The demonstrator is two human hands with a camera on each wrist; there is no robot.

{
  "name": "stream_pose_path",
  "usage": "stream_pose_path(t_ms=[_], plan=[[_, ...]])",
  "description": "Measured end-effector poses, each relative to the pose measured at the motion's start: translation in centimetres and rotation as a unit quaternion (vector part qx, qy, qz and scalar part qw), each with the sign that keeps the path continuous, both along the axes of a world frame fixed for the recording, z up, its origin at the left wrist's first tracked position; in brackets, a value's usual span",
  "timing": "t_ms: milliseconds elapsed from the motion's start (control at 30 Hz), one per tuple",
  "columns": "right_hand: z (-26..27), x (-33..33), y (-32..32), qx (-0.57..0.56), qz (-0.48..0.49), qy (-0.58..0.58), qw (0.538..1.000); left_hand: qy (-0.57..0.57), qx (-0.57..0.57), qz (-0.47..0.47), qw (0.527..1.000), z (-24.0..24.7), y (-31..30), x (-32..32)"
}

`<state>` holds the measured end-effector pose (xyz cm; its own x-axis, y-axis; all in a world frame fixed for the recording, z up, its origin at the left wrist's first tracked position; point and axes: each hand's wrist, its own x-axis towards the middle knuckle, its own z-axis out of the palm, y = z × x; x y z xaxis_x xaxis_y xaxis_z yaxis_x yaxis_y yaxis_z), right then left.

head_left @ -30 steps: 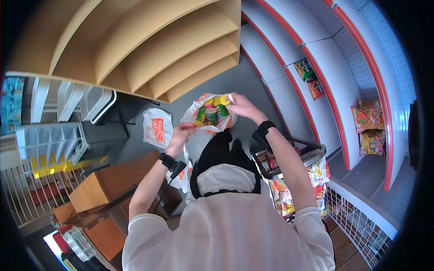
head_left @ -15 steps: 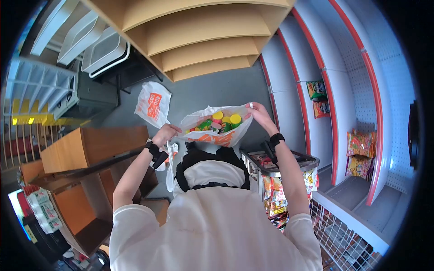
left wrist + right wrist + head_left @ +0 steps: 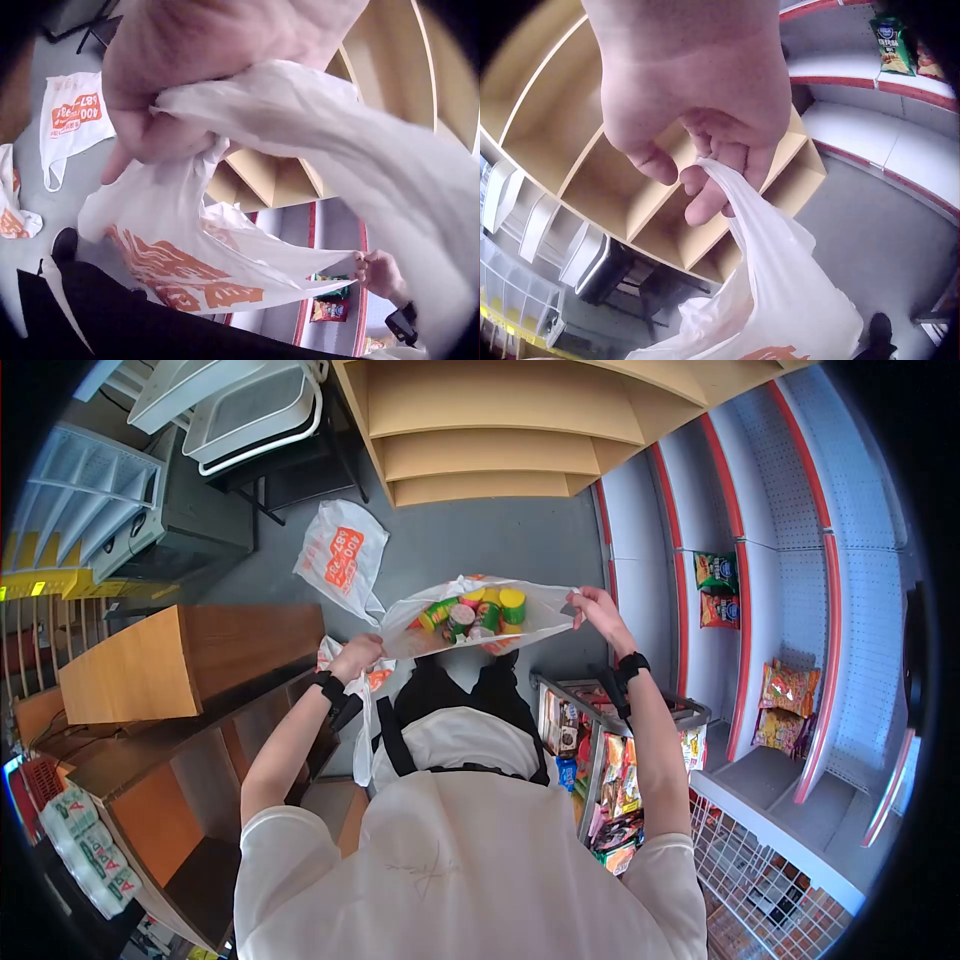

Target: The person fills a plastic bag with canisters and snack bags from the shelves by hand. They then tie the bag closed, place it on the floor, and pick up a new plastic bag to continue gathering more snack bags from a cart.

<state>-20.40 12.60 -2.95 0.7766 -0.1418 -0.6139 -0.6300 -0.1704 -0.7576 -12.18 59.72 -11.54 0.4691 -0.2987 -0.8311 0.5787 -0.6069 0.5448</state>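
Observation:
A white plastic bag point(image 3: 545, 622) with orange print hangs stretched wide between both hands, its mouth spread. Inside lie several green and yellow canisters point(image 3: 511, 606), some with yellow lids. My left hand point(image 3: 357, 656) grips one handle, and a white strip of plastic hangs down from it past the wrist. In the left wrist view the plastic runs through the curled fingers point(image 3: 161, 139). My right hand point(image 3: 600, 616) holds the other handle; the right wrist view shows the twisted plastic point(image 3: 739, 191) hooked in its bent fingers.
Another printed white bag point(image 3: 342, 555) lies on the grey floor at the left. Wooden shelves point(image 3: 500, 455) stand ahead, and red-edged shelves with snack packets point(image 3: 716, 588) run along the right. A basket of packets point(image 3: 620, 775) is beside my right arm, wooden cabinets point(image 3: 190, 665) at the left.
The hands have moved apart, right hand outward to the right and left hand to the left and slightly down, pulling the bag's mouth wider. The head view has shifted as well.

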Motion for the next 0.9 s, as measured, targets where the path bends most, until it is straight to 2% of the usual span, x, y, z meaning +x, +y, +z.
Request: stream_pose_path(t_ms=[67, 200, 333, 400, 467, 533, 600, 633, 700, 733, 767, 833, 900], plan=[[0.1, 0.4, 1.7, 0.001, 0.01, 0.016, 1.0, -0.032, -0.025, 0.109, 0.993, -1.6, 0.8, -0.4], [0.5, 1.8, 4.2, -0.001, 0.041, 0.038, 0.998, 0.01, -0.066, 0.099, 0.993, -1.6, 1.8, 1.1], [-0.1, 3.6, 5.9, 0.006, 0.07, 0.012, 0.997, 0.013, -0.062, 0.146, 0.987, -1.8, 1.2, 1.3], [-0.5, 4.4, 7.3, -0.001, 0.082, 0.027, 0.996, -0.084, -0.074, 0.179, 0.977, -2.2, 0.4, 0.9], [-1.4, 5.1, 8.8, -0.003, 0.107, 0.055, 0.993, -0.053, -0.106, 0.164, 0.979, 1.8, -1.4, 1.4], [-3.0, 5.6, 10.8, -0.06, 0.206, 0.04, 0.976, -0.021, -0.138, 0.151, 0.979, 3.0, -3.5, 1.3], [3.1, 7.3, 15.4, -0.09, 0.302, 0.032, 0.948, -0.004, -0.233, 0.17, 0.958, 2.0, -5.5, 0.9], [1.2, 6.8, 16.2, -0.08, 0.313, -0.037, 0.946, -0.001, -0.235, 0.173, 0.956, 2.6, -6.5, 0.8], [-1.8, 6.1, 17.7, -0.057, 0.302, -0.013, 0.952, 0.047, -0.258, 0.203, 0.943, 4.3, -8.2, 0.9], [-1.9, 5.8, 19.0, -0.103, 0.298, -0.027, 0.949, 0.049, -0.3, 0.172, 0.937, 6.1, -8.7, 1.5], [-2.0, 6.0, 19.8, -0.147, 0.292, -0.043, 0.944, 0.048, -0.299, 0.177, 0.936, 6.6, -9.3, 1.6], [-2.2, 7.0, 20.4, -0.145, 0.317, -0.016, 0.937, 0.019, -0.268, 0.155, 0.951, 6.9, -10.2, 1.4], [-1.8, 7.4, 20.9, -0.242, 0.287, -0.01, 0.927, 0.058, -0.268, 0.14, 0.952, 6.2, -10.6, 1.1]])
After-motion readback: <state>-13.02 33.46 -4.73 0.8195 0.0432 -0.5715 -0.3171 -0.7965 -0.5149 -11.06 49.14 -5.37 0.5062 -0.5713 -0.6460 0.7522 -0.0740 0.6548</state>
